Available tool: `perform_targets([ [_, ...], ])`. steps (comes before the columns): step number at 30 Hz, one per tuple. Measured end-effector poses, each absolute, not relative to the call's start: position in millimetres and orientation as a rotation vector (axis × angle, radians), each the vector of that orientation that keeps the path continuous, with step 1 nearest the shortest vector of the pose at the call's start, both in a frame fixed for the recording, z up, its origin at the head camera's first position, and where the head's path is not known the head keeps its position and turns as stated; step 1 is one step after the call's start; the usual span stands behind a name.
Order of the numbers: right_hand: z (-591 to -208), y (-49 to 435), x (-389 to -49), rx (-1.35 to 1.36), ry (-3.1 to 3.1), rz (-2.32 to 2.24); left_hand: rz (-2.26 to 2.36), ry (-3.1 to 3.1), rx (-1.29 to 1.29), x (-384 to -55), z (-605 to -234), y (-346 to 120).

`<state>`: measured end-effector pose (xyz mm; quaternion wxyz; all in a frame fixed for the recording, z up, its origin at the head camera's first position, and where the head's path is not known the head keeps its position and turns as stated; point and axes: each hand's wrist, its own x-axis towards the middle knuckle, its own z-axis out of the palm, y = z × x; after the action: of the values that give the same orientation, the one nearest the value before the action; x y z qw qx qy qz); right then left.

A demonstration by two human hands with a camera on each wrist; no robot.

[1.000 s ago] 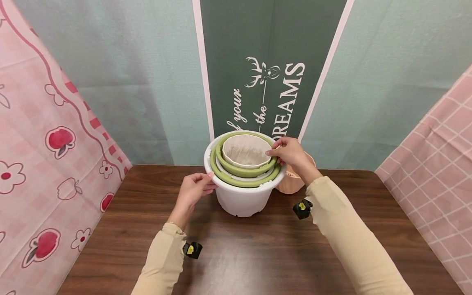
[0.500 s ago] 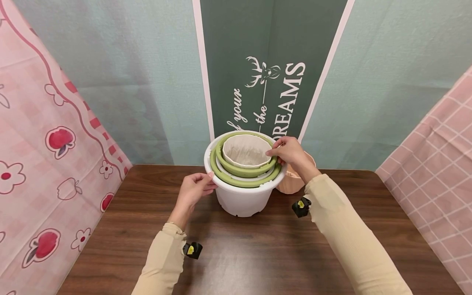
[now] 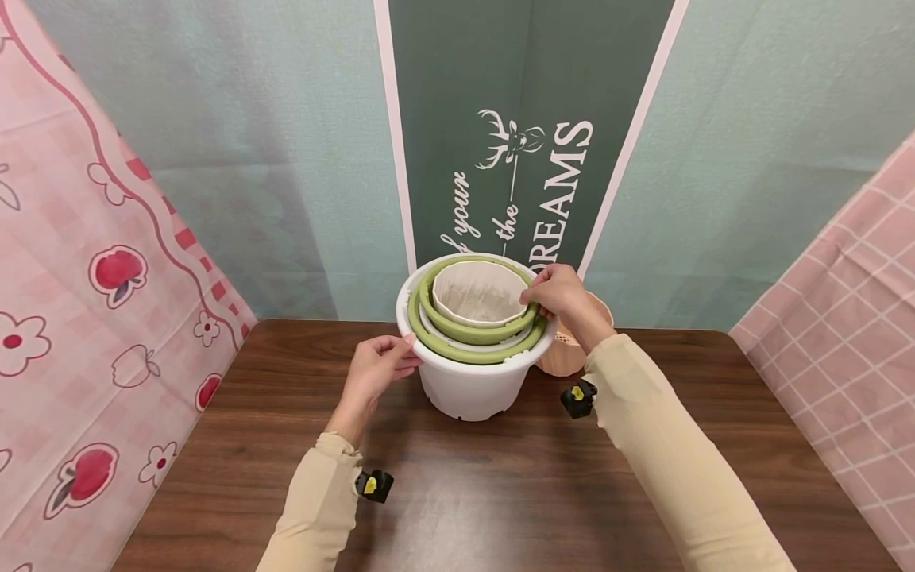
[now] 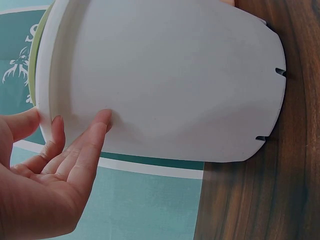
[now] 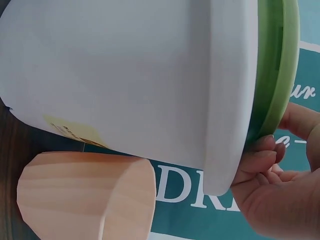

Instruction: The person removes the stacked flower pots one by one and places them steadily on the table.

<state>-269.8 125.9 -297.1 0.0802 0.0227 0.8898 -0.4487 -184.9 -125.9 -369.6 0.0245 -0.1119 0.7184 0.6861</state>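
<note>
A large white flowerpot stands upright on the table with several smaller pots nested in it. Two green rims show inside, an outer one and an inner one. Innermost sits a small white fluted pot, its inside smudged. My left hand pinches the large pot's rim on the left side, thumb on top, with fingers against the outer wall. At the right side, my right hand pinches a green rim, thumb over it and fingers curled beneath, close to the white rim.
A peach-coloured pot stands just behind and right of the stack, partly hidden by the right hand. The brown wooden table meets a teal and dark green backdrop at its far edge. Pink patterned cloths flank both sides.
My right forearm has shifted slightly left, and its thumb has edged right, off the small white pot's rim. The left hand and the pots look still.
</note>
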Motion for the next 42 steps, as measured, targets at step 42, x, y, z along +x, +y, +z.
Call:
perform_targets([
  [42,-299.2,131.5,-269.1,-0.057,2.681,-1.333,2.115,2.221,-0.359,-184.8,-368.8,-125.2],
])
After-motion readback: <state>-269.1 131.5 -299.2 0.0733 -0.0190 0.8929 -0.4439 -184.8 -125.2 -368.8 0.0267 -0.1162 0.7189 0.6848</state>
